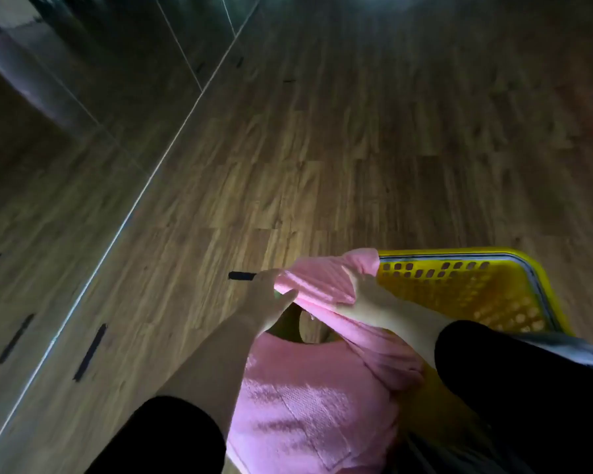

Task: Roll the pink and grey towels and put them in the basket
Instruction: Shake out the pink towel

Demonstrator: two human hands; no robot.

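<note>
Left hand (269,297) up in front, pinching one end of the pink towel (322,283), thumb stuck out. Right hand (365,294) just beside it, fingers laid over the same towel and gripping it. Black sleeves (510,388) on both arms. Two hands, one pink towel between them.

Towel held up off the floor, bunched and folded at the top, with little ridges. Rest of it hanging down soft and wide to the bottom of the view. Fluffy, with a stitched band near the low edge. Top corner right at the rim of the basket (459,252).

One basket, yellow plastic, on the right, with rows of small holes in its walls. A bit of grey cloth (562,343) at its near edge, too little to tell more.

Under it all, a brown wooden floor (356,148) in a dim room. One short black mark (242,276) just by the left hand, one longer mark (89,352) nearer the wall. Shiny dark wall (65,97) on the left, with a thin white line along its foot.
</note>
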